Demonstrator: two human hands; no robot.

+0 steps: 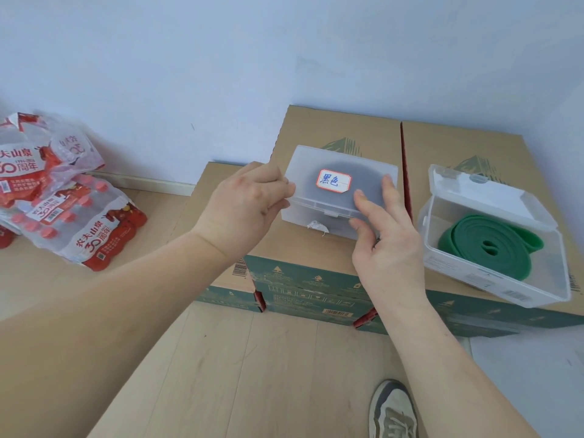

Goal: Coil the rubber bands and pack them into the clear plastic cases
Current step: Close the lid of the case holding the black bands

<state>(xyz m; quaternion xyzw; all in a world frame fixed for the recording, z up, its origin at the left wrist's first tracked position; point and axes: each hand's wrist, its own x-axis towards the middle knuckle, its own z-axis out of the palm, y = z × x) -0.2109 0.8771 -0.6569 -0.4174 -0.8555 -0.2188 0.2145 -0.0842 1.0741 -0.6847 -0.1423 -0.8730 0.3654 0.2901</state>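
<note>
A frosted clear plastic case (319, 213) with a red-bordered white label sits closed on a cardboard box; a dark coiled band shows faintly through its lid. My left hand (246, 203) pinches the case's left edge near the lid. My right hand (385, 235) lies on the lid's right front part, fingers fairly straight, thumb at the front wall. To the right stands a second clear case (448, 267) with its lid swung up, and a coiled green rubber band (493, 248) lies inside it.
Both cases stand on brown cardboard boxes (341, 128) stacked against the pale wall. Shrink-wrapped packs of red-capped bottles (79, 222) lie on the wooden floor at left. A shoe (393, 409) shows at the bottom.
</note>
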